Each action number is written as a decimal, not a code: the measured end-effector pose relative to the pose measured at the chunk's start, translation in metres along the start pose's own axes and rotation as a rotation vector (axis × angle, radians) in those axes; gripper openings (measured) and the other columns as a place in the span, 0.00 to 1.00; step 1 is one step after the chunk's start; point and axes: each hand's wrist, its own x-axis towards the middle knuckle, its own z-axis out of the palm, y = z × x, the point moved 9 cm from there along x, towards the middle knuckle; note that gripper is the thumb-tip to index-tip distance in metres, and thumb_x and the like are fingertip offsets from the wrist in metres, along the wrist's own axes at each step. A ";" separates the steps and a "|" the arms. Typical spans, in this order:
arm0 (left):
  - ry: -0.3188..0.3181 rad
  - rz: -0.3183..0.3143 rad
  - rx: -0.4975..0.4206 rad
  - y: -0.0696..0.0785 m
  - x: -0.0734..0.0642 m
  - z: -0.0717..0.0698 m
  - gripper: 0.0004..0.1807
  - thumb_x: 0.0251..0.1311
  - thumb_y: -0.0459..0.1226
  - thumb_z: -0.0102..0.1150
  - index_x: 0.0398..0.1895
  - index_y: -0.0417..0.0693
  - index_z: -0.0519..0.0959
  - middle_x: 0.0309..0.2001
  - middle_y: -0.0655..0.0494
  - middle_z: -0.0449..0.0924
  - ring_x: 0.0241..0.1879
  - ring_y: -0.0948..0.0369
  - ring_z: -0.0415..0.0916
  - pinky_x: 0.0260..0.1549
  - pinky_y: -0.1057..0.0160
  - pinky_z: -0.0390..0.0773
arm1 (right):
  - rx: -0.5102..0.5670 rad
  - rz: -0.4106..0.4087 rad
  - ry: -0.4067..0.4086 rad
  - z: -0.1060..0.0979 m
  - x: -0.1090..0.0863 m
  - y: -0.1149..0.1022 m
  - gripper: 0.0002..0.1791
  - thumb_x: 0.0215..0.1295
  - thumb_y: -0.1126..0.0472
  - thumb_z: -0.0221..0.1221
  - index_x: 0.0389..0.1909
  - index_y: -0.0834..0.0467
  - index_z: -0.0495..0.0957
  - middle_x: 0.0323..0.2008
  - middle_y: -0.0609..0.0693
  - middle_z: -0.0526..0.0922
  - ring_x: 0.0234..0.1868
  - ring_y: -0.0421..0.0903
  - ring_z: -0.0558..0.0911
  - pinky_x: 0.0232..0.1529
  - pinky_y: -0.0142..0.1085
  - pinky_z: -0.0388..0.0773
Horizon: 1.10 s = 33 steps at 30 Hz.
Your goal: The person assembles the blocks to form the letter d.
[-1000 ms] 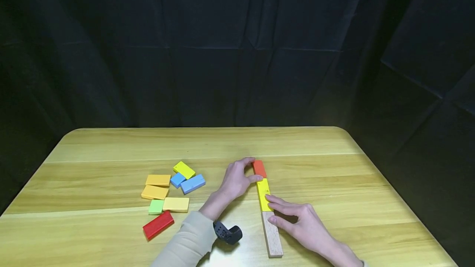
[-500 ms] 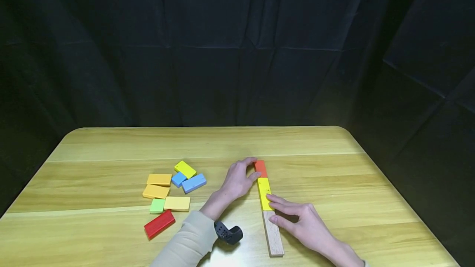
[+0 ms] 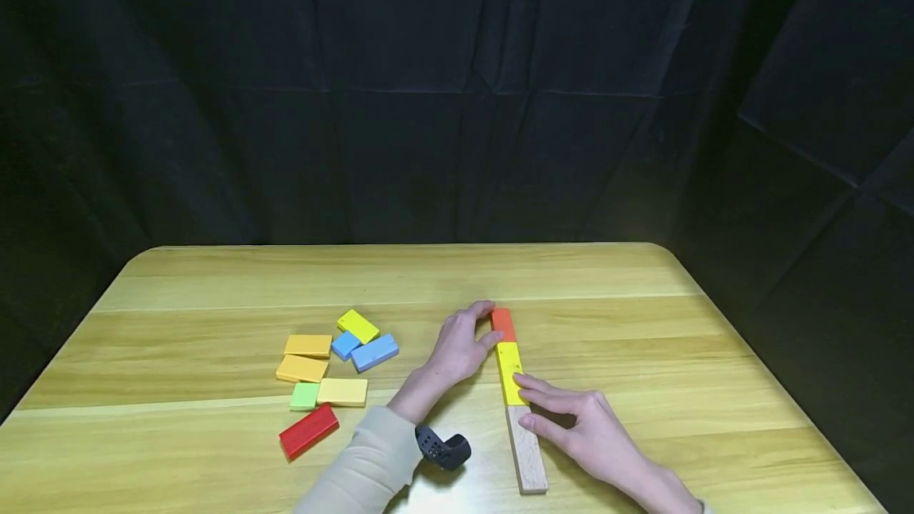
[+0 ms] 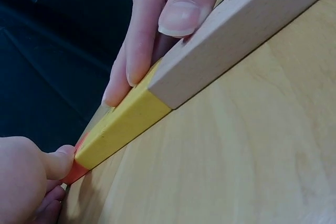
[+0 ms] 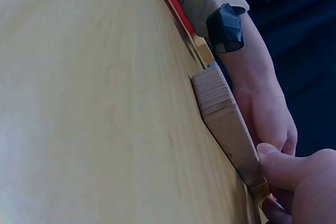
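Three blocks lie end to end in a row: a red block [image 3: 504, 325] farthest, a yellow block [image 3: 510, 367] in the middle, and a long bare wooden block [image 3: 528, 454] nearest. At the red block, my left hand [image 3: 457, 346] holds its thumb by the join with the yellow one and its index finger at the far end. My right hand [image 3: 581, 423] rests its relaxed fingers on the yellow block, while its thumb [image 4: 184, 17] lies on the wooden block. In the right wrist view, the wooden block [image 5: 228, 129] partly hides the left hand [image 5: 268, 111].
To the left lie loose blocks: a dark red one [image 3: 309, 431], two orange, a pale yellow [image 3: 343, 393], a green [image 3: 305, 396], two blue and a bright yellow [image 3: 359, 327]. A black curtain [image 3: 428, 101] hangs behind the wooden table [image 3: 678, 339].
The left thumb has drawn slightly back from the join between red and yellow. The right hand keeps its place on the row, and the whole view has shifted a little.
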 end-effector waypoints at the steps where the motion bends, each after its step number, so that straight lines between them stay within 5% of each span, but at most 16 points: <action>1: 0.001 -0.002 -0.005 0.000 0.000 0.000 0.28 0.67 0.37 0.62 0.69 0.41 0.70 0.65 0.45 0.75 0.67 0.49 0.69 0.68 0.51 0.68 | -0.001 0.001 -0.001 0.000 0.000 0.000 0.21 0.63 0.48 0.67 0.55 0.51 0.84 0.59 0.38 0.81 0.60 0.45 0.80 0.59 0.43 0.78; 18: 0.040 -0.021 -0.021 -0.003 -0.003 -0.004 0.29 0.66 0.39 0.63 0.69 0.42 0.69 0.65 0.45 0.75 0.67 0.50 0.70 0.68 0.51 0.68 | 0.014 0.003 0.000 0.001 0.000 -0.001 0.21 0.63 0.48 0.67 0.54 0.52 0.84 0.59 0.40 0.81 0.60 0.47 0.80 0.59 0.40 0.78; 24: 0.094 -0.002 -0.036 -0.005 -0.014 -0.015 0.28 0.66 0.39 0.64 0.67 0.42 0.71 0.63 0.44 0.77 0.64 0.49 0.73 0.66 0.49 0.70 | 0.021 0.008 -0.013 0.001 -0.001 -0.002 0.21 0.64 0.48 0.66 0.55 0.53 0.84 0.60 0.40 0.80 0.60 0.47 0.80 0.59 0.42 0.78; 33: 0.092 0.071 0.039 -0.004 -0.038 -0.031 0.26 0.64 0.38 0.64 0.65 0.42 0.74 0.61 0.46 0.78 0.63 0.48 0.74 0.64 0.49 0.72 | 0.025 0.009 -0.020 0.000 0.000 -0.001 0.22 0.64 0.48 0.65 0.55 0.54 0.84 0.61 0.41 0.80 0.61 0.47 0.79 0.60 0.41 0.77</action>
